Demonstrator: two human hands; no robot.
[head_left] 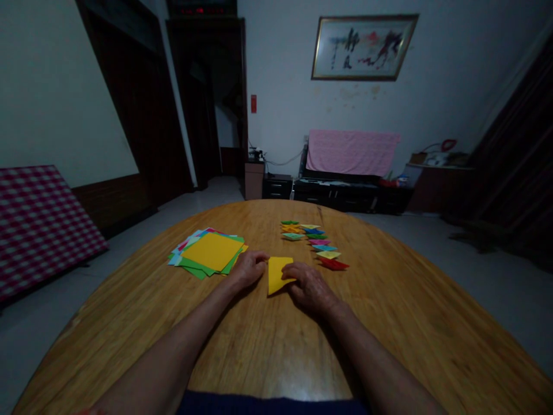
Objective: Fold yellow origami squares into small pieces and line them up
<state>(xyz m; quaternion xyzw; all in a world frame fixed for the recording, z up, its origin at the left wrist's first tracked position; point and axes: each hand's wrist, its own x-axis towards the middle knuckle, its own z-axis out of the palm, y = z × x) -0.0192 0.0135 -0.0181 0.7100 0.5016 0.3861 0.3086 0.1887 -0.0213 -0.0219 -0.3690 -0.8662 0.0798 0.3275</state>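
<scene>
A folded piece of yellow paper lies on the wooden table in front of me, its lower right edge a little raised. My right hand grips its right side, fingers on top and the thumb underneath. At the upper left corner of the paper, my left hand has its fingers curled and closed, with the fingertips at the edge. Just beyond that hand is a loose stack of coloured square sheets, with a yellow one on top.
Several small folded paper boats stand in two rows at the back right of the round table, the nearest a red boat. Farther off are a low black cabinet, a pink cloth and, at left, a checkered panel.
</scene>
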